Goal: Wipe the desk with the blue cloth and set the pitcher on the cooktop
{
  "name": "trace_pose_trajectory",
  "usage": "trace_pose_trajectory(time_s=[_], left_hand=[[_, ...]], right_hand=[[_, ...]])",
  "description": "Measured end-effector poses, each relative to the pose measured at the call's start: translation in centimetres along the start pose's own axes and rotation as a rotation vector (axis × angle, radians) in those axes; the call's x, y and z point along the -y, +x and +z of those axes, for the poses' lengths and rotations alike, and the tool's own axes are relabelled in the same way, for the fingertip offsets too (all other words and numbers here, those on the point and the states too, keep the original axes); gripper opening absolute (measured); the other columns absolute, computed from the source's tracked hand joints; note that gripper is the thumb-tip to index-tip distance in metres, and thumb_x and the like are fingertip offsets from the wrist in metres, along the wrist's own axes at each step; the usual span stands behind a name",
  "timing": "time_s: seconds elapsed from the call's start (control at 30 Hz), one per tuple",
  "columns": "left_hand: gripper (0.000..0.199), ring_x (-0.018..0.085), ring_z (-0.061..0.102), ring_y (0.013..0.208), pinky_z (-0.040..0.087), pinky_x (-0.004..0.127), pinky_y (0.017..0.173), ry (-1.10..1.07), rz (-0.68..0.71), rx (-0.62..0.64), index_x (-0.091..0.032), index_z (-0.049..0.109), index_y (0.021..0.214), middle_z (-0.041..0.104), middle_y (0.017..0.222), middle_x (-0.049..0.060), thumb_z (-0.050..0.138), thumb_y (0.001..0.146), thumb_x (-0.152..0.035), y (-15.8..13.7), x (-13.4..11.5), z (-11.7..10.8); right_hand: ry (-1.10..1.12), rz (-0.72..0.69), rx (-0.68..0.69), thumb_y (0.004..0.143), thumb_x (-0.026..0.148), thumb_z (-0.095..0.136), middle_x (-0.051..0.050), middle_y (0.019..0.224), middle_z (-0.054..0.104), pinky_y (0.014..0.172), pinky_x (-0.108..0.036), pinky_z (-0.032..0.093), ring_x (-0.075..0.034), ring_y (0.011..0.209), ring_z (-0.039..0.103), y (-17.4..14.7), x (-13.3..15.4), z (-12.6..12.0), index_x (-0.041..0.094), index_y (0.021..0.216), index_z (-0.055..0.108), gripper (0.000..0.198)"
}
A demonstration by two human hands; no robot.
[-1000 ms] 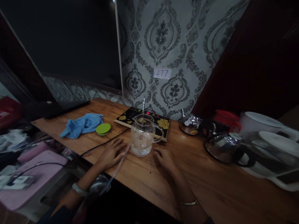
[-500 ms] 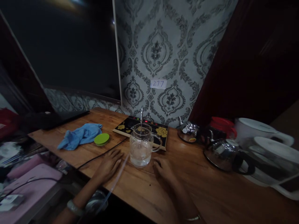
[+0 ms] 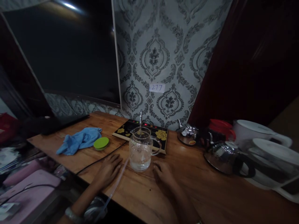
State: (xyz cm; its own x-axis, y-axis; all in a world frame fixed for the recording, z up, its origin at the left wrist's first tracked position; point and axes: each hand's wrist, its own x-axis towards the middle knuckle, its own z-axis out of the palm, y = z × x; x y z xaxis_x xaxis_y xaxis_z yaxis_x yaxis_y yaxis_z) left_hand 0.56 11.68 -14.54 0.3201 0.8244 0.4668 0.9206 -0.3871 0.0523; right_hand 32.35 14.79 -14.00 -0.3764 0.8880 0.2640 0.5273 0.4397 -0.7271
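Note:
A clear glass pitcher [image 3: 140, 152] with water in its lower part stands on the wooden table between my hands, its handle to the right. My left hand [image 3: 108, 169] lies flat on the wood, fingers stretched, left of the pitcher and beside a clear thin hose [image 3: 118, 182]. To the right rests my right hand [image 3: 163, 172], apart from the glass, its thumb and fingers loosely spread and nothing in it. Behind the pitcher sits a black tea stove [image 3: 161, 134] with gold flowers and a small lit red light. A metal spout [image 3: 141, 117] rises there.
A green lid [image 3: 101, 143] and a blue cloth [image 3: 80, 140] lie at the left, near a black cable [image 3: 99, 158]. On the right stand two metal kettles [image 3: 188, 133], a red container [image 3: 220, 129] and white-lidded pitchers [image 3: 277, 151]. The table's front edge runs below my left forearm.
The whole view has tilted slightly, so everything sits a little lower in the picture. Both hands and the pitcher keep their places on the table.

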Motion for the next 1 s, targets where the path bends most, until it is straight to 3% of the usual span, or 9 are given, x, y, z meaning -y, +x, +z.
trace_pose_trajectory(time_s=[0.33, 1.0], left_hand=[[0.037, 0.029, 0.062, 0.112, 0.051, 0.047, 0.095, 0.017, 0.017, -0.026, -0.023, 0.071, 0.112, 0.069, 0.118, 0.011, 0.044, 0.094, -0.041, 0.12, -0.23, -0.33], [0.038, 0.027, 0.062, 0.112, 0.050, 0.045, 0.097, 0.013, 0.035, -0.024, -0.022, 0.070, 0.113, 0.069, 0.118, 0.010, 0.043, 0.094, -0.041, 0.11, -0.22, -0.41]], right_hand=[[0.012, -0.003, -0.004, 0.083, 0.014, 0.044, -0.006, 0.081, 0.069, 0.068, -0.024, 0.040, -0.019, 0.077, 0.061, 0.05, 0.24, -0.01, 0.016, 0.076, 0.066, 0.023], [0.011, -0.028, -0.021, 0.082, 0.014, 0.043, -0.006, 0.082, 0.070, 0.069, -0.024, 0.040, -0.019, 0.077, 0.061, 0.12, -0.32, 0.28, 0.017, 0.079, 0.068, 0.025]])
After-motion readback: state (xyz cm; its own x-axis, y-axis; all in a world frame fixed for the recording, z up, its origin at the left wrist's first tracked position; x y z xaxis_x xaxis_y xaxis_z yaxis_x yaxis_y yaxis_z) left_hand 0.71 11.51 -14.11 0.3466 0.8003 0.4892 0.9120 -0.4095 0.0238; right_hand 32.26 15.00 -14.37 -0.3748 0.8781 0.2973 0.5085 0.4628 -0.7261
